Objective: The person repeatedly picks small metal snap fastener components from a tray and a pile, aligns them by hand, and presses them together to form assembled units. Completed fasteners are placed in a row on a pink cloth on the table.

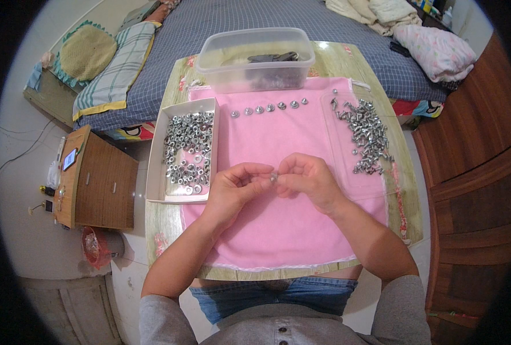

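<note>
Bolt and nut (274,178), a small metal piece, are held between the fingertips of both hands above the middle of a pink cloth (284,224). The left hand (235,187) is closed narrowly, thumb and forefinger pinched at the piece; the right hand (307,181) is curled likewise, its fingertips meeting the left's at the same point. Whether the nut is already fully wound on cannot be told, as the piece is too small and partly hidden by the fingers.

Six finished pieces (270,107) are laid out in a row near the far edge of the cloth, heads up and slightly apart. A white tray (157,155), lying at the left of the cloth, is seen well filled with loose nuts (189,152). A clear flat lid (393,172) at the right carries a heap of loose bolts (363,135). Judged from these stocks, only a small share of the work is done and most is left. A clear plastic box (255,57) stands beyond the row, with some dark object inside that cannot be made out.

All of this is carried by a wood-patterned table (163,224), set against a bed with a checked cover (249,17). A wooden nightstand (97,178) is seen on the left.
</note>
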Tool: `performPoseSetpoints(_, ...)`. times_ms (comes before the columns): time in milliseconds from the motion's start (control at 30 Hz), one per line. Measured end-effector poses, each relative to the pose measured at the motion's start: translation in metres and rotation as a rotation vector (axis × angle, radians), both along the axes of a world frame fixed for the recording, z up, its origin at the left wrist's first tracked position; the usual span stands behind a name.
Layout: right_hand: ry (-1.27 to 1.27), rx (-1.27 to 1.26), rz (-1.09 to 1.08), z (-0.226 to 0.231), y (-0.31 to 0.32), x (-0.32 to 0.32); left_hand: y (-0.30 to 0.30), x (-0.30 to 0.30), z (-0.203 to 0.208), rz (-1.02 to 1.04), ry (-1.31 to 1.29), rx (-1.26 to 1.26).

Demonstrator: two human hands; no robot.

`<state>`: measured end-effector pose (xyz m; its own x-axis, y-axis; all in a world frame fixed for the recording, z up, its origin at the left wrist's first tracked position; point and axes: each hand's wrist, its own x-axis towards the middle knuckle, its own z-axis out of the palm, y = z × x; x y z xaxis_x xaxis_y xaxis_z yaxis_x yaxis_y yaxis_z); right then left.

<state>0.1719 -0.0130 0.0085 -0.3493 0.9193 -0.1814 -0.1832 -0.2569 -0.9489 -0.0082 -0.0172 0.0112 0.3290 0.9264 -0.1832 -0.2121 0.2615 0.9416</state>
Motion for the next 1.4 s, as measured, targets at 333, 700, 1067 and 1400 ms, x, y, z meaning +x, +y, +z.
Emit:
performPoseSetpoints(333, 0.006, -0.008, 0.027, 0.000, 0.000, 0.000, 0.001, 0.001, 0.003, -0.046, 0.072, -0.076)
performPoseSetpoints(700, 0.014, -0.003, 0.019, 0.001, -0.001, 0.000, 0.002, 0.002, 0.004, -0.017, 0.078, -0.139)
performPoseSetpoints(1067, -0.014, 0.005, 0.013, 0.003, 0.000, 0.002, 0.000, 0.002, -0.001, -0.007, 0.008, -0.087)
performPoseSetpoints(1400, -0.045, 0.094, -0.004, -0.006, 0.003, 0.001, 0.000, 0.003, -0.003, 0.028, -0.072, -0.048)
